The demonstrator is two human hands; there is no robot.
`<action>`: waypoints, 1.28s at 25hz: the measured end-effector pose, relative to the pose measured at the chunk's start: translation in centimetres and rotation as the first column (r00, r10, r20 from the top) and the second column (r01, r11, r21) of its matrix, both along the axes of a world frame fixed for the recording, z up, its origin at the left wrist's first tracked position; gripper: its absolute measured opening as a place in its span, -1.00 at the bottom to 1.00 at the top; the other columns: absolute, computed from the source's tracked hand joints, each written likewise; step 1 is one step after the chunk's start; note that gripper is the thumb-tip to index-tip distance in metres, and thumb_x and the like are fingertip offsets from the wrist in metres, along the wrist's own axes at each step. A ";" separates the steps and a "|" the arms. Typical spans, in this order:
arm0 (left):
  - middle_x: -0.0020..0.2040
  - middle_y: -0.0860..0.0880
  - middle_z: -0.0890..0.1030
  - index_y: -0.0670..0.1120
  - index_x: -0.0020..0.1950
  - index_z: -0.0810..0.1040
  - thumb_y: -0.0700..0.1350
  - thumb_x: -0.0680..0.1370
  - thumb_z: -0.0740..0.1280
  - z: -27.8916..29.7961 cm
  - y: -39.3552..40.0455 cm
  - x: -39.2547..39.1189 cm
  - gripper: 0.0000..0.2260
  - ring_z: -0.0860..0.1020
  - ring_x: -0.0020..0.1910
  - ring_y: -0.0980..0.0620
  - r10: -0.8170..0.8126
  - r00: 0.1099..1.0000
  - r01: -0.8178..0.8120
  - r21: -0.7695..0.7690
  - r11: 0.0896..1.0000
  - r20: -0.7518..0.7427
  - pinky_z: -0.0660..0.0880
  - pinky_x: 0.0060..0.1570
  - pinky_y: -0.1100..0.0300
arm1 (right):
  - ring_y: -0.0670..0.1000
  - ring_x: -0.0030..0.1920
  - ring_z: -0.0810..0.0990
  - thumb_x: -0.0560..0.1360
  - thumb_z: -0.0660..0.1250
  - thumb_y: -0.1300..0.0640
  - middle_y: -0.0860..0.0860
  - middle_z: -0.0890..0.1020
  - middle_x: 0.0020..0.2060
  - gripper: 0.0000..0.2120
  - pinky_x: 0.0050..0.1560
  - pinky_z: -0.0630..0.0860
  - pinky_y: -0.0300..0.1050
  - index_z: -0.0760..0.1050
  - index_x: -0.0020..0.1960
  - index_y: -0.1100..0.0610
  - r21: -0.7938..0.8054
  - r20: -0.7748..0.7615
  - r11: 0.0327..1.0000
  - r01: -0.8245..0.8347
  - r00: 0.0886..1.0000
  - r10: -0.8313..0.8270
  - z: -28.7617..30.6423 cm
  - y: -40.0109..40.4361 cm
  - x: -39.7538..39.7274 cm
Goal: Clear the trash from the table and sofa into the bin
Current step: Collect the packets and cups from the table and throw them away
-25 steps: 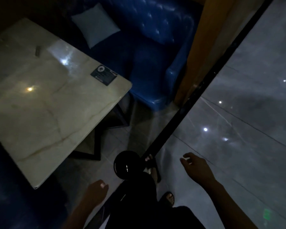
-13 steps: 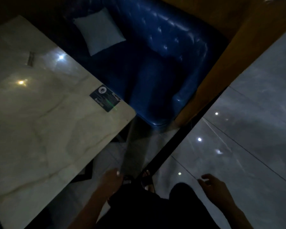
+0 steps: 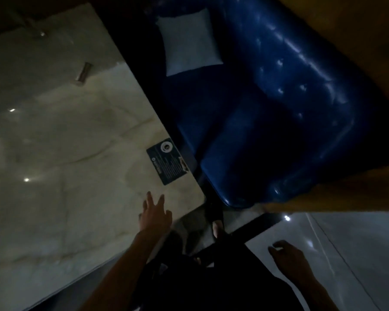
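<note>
Fingers of left hand (image 3: 154,215) splay above table (image 3: 54,153) corner.

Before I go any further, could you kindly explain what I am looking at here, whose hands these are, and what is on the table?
There is no machine: a person wears a camera on the head, looking forward and down, so you see their own arms. The left hand reaches with spread fingers over the near corner of the pale marble table; the right hand hangs loosely over the floor. Both hold nothing. On the table lie a dark printed card near the corner and a small cylindrical item farther off, too dim to identify. Beside the table stands a blue sofa with a pale cushion.
</note>
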State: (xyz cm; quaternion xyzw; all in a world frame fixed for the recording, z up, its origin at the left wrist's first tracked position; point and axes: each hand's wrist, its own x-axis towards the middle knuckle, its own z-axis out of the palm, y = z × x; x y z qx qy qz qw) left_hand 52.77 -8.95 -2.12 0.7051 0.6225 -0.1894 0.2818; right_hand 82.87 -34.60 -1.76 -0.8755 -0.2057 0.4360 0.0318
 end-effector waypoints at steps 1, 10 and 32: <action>0.60 -0.11 -0.22 0.12 0.57 0.03 0.06 0.56 0.21 -0.5 0.2 -0.8 -0.39 0.01 0.57 -0.20 0.051 0.998 -0.052 -0.035 0.998 -0.032 0.32 0.37 -0.22 | 0.10 0.12 0.61 0.59 0.28 -0.01 0.05 0.66 0.05 -0.73 0.09 0.47 -0.11 0.55 0.20 0.12 0.009 -0.022 0.992 -0.125 0.992 0.125 0.3 3.2 1.0; 0.54 -0.29 -0.33 0.09 0.58 -0.16 0.22 0.47 0.32 -3.6 -2.5 -4.3 -0.14 -0.14 0.54 -0.36 0.370 0.928 -0.369 -0.264 0.891 -0.045 0.22 0.44 -0.21 | 0.12 0.11 0.63 0.56 0.28 -0.08 0.07 0.70 0.06 -0.68 0.12 0.54 -0.03 0.54 0.20 0.09 0.222 0.011 0.775 -0.591 0.797 0.604 3.7 28.2 -0.7; 0.52 -0.07 -0.40 0.28 0.54 -0.15 0.19 0.35 0.18 -3.5 -3.9 -0.5 -0.18 -0.11 0.59 -0.15 0.683 0.727 -0.686 -0.037 0.726 -0.067 0.20 0.44 -0.12 | 0.23 0.59 -0.11 0.50 0.22 -0.30 0.20 -0.18 0.59 -0.13 0.54 0.10 0.16 -0.03 0.60 0.14 -0.085 0.022 -0.171 -0.982 -0.174 0.985 -1.3 52.4 -16.6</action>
